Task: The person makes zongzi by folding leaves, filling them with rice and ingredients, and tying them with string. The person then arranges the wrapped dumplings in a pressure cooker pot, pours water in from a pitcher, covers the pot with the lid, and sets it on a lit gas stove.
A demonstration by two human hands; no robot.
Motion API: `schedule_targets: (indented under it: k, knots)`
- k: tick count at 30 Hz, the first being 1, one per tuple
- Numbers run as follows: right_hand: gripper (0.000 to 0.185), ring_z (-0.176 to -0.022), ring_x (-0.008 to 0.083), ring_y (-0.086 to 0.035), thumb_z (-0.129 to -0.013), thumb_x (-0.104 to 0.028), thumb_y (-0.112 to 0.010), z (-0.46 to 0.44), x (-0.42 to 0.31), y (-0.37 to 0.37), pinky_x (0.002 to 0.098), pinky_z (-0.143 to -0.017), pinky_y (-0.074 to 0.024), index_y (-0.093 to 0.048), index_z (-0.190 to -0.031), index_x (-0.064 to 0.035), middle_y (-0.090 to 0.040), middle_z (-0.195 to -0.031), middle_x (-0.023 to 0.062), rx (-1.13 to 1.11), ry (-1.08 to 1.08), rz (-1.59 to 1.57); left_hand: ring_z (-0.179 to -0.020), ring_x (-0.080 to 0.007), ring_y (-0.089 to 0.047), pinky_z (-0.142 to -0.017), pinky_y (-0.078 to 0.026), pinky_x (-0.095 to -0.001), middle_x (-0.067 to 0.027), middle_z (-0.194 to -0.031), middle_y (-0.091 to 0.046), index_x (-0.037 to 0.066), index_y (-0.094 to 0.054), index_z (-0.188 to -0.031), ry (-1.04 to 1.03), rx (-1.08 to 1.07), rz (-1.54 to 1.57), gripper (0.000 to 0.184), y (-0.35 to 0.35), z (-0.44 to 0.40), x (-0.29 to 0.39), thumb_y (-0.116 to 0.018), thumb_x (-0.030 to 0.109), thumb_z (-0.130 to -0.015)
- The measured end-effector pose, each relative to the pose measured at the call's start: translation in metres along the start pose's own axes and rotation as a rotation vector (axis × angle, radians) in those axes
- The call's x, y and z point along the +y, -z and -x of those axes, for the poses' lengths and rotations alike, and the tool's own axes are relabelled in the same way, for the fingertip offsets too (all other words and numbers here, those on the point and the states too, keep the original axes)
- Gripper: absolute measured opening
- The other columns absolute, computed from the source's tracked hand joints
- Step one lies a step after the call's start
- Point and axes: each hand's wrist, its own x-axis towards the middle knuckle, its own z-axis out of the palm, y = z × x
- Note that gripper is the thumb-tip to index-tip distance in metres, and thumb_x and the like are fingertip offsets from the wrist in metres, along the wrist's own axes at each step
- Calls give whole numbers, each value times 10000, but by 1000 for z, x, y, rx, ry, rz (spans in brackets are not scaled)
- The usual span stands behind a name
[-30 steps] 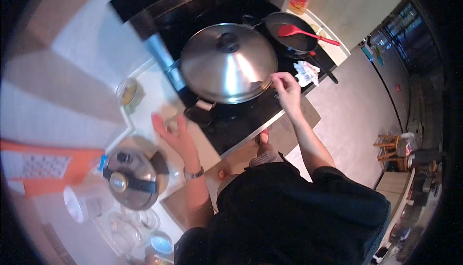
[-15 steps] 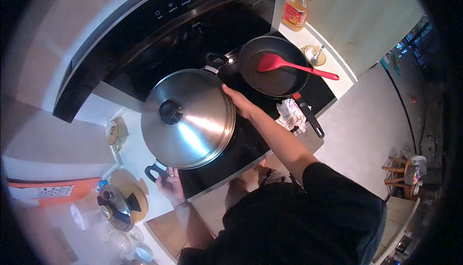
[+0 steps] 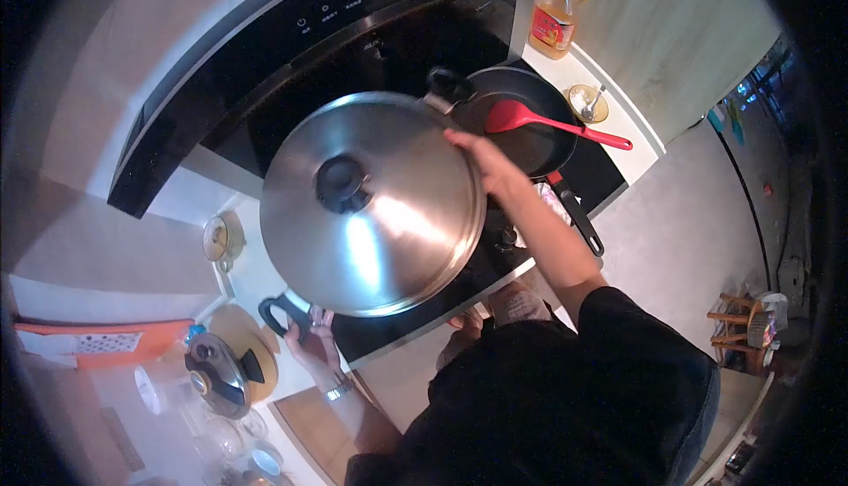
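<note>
A large lidded steel pot [image 3: 397,247] with a black lid knob fills the middle of the view, over the black stove. My left hand [image 3: 314,345] is closed round its near-left black handle [image 3: 281,311]. My right hand [image 3: 481,161] grips the pot's right edge, thumb on the lid rim and the other fingers mostly hidden. The far black handle [image 3: 449,87] has no hand on it. Behind my right hand, a black frying pan [image 3: 541,152] holds a red ladle [image 3: 508,117].
An oil bottle [image 3: 552,26] and a small bowl with a spoon [image 3: 586,103] stand at the right back. A crumpled cloth [image 3: 552,199] lies beside the pan handle. At left are a glass cup [image 3: 217,239] and a pressure cooker [image 3: 221,378]. The range hood [image 3: 291,53] overhangs the stove.
My left hand has come from open above the counter to the pot's handle. My right hand has moved along the rim. The pot now looks larger and nearer, overlapping the frying pan.
</note>
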Motion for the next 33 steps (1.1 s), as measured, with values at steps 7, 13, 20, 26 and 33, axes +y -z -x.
schedule_targets:
  k: [7,13,20,26,33]
  knots:
    - [349,-845,255,-662,-917,-277,-566,70,-124,64,375,-801,-541,-614,-1107,12,-685,-1014,155,120,120,60,-837,-188,-505,-761,-429,-358,-39,-959,-558,126,-541,-1153,137,-263,167,365,-107,-14,-50,-609,267,-824]
    - [340,-896,236,-651,-925,-278,-575,65,-181,148,357,-830,-531,-614,-1106,7,-682,-1037,131,174,211,70,-1096,-350,-550,-1038,-391,-513,-186,-1155,-569,143,-530,-1096,246,-279,272,277,-178,-30,-135,-578,195,-829]
    - [337,-933,235,-649,-933,-283,-570,20,-206,199,359,-867,-521,-615,-1111,-1,-677,-1059,135,138,149,51,-1038,-234,-520,-1039,-382,-449,-125,-1143,-554,86,-527,-1190,210,-262,238,388,-212,-39,-191,-554,237,-833]
    - [443,-1126,230,-559,-908,-298,-595,-3,-204,210,332,-993,-426,-571,-1245,-10,-605,-1238,101,113,190,78,-1183,-377,-519,-1055,-373,-529,-206,-1295,-510,142,-528,-1168,147,-269,220,350,-200,-34,-191,-579,204,-827]
    - [474,-1144,281,-538,-939,-329,-548,23,-229,155,380,-1005,-413,-510,-1295,-18,-555,-1283,120,90,110,254,-1140,-311,-569,-1010,-424,-407,-182,-1301,-525,27,-371,-1384,16,-161,289,552,-206,-1,-186,-458,222,-875]
